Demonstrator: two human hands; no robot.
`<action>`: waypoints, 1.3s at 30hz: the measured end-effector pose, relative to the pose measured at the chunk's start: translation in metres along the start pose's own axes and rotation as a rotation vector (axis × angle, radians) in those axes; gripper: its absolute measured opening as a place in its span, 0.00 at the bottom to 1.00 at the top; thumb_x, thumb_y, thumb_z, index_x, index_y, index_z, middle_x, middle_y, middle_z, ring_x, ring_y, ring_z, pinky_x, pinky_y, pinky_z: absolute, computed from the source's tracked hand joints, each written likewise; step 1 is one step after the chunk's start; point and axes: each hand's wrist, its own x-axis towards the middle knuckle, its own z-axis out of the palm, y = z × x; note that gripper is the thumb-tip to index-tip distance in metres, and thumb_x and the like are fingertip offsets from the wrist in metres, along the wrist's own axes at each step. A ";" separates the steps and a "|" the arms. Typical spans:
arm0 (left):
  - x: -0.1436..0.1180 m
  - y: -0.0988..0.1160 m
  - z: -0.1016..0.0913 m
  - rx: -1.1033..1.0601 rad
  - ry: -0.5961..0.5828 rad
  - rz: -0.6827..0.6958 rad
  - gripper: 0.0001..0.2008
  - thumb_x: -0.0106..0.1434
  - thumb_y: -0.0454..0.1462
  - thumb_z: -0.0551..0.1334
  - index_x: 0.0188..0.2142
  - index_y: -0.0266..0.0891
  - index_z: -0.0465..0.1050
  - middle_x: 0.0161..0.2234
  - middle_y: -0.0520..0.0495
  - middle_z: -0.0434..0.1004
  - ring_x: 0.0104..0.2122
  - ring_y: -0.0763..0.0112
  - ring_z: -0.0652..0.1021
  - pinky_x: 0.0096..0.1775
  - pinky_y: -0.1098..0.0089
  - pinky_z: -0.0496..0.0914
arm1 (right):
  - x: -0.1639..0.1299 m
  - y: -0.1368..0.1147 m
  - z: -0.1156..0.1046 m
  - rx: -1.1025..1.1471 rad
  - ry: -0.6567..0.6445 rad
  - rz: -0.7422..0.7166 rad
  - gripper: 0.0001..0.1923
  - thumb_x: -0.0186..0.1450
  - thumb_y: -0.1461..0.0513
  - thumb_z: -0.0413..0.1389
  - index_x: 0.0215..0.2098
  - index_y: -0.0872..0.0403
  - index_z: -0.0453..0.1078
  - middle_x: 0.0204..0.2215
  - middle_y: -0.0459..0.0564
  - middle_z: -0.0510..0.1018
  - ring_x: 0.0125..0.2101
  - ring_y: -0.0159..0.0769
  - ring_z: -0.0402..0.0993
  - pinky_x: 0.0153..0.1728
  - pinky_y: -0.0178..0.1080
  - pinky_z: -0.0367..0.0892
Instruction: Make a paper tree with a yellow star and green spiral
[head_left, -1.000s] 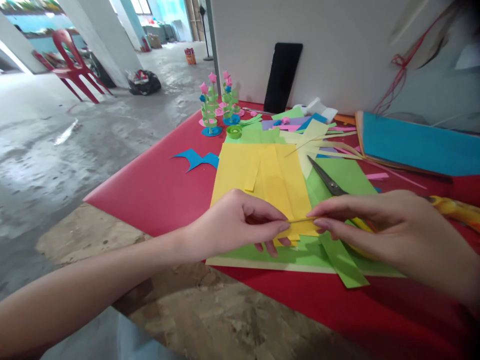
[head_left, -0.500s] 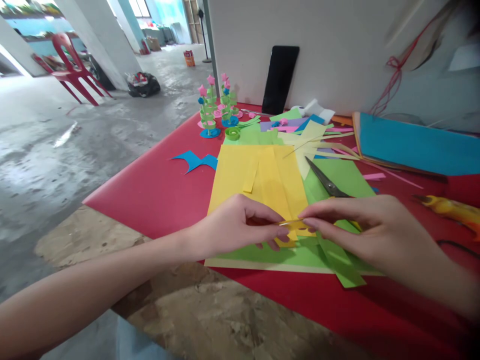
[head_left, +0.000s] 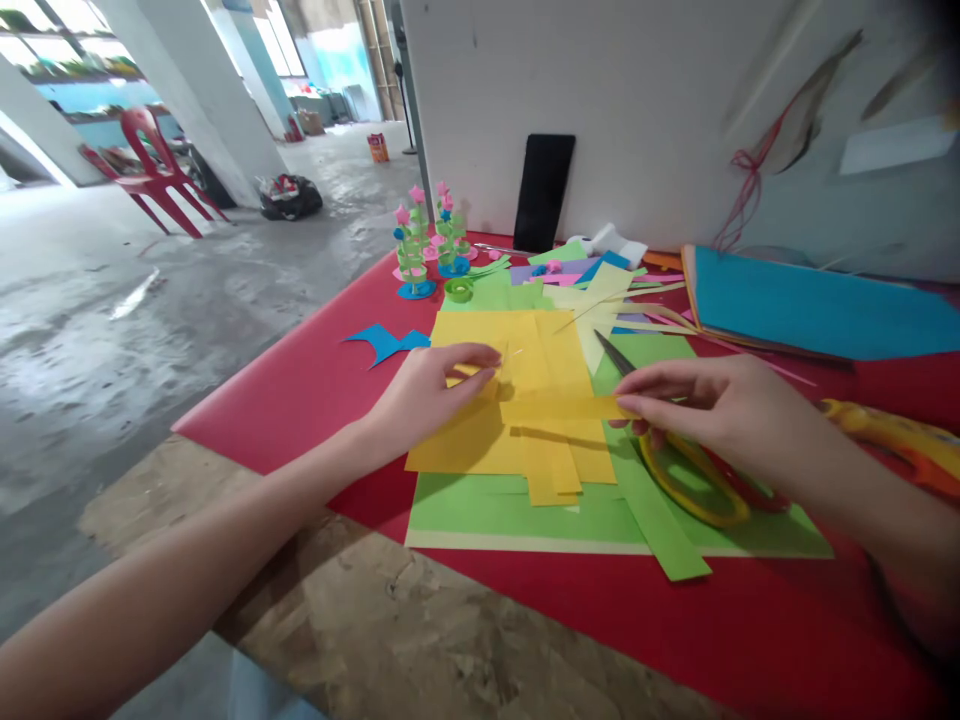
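Yellow strip (head_left: 559, 409), one, in right hand (head_left: 679, 395); one pair of scissors (head_left: 726, 516) beneath.

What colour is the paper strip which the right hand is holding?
The paper strip in the right hand is yellow, best seen in the head view.

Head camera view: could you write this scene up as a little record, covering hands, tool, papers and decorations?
Right hand: pinches one end of a yellow strip
Left hand: over the yellow sheet; grip unclear
Tool: scissors, partly hidden by the right hand
Under the yellow sheet: green paper
Decorations: two paper towers, pink stars on top
Cover: red
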 end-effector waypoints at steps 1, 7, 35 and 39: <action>0.002 -0.001 -0.001 0.040 0.053 0.025 0.16 0.59 0.40 0.55 0.45 0.37 0.70 0.45 0.43 0.74 0.46 0.64 0.73 0.47 0.67 0.66 | 0.000 -0.001 0.000 0.008 -0.027 0.002 0.11 0.57 0.55 0.57 0.32 0.53 0.71 0.27 0.46 0.79 0.27 0.32 0.75 0.26 0.31 0.70; 0.001 0.029 0.001 -0.247 -0.166 -0.040 0.15 0.61 0.41 0.53 0.40 0.37 0.73 0.40 0.48 0.78 0.43 0.68 0.75 0.46 0.70 0.67 | -0.010 -0.017 0.001 -0.057 -0.067 -0.157 0.07 0.57 0.57 0.57 0.30 0.51 0.74 0.26 0.43 0.79 0.26 0.30 0.73 0.25 0.31 0.66; 0.000 0.077 0.011 -0.631 -0.255 -0.187 0.07 0.51 0.40 0.65 0.30 0.41 0.79 0.30 0.53 0.81 0.33 0.73 0.78 0.34 0.80 0.70 | -0.021 -0.033 0.001 -0.012 0.192 -0.269 0.02 0.57 0.60 0.57 0.27 0.49 0.71 0.21 0.39 0.75 0.22 0.25 0.70 0.20 0.27 0.62; -0.011 0.066 0.015 -0.708 -0.325 -0.286 0.07 0.53 0.39 0.63 0.29 0.37 0.78 0.29 0.49 0.80 0.32 0.71 0.78 0.35 0.75 0.70 | -0.017 -0.028 0.005 -0.094 0.197 -0.277 0.05 0.59 0.57 0.55 0.29 0.49 0.71 0.23 0.40 0.76 0.24 0.26 0.70 0.22 0.28 0.64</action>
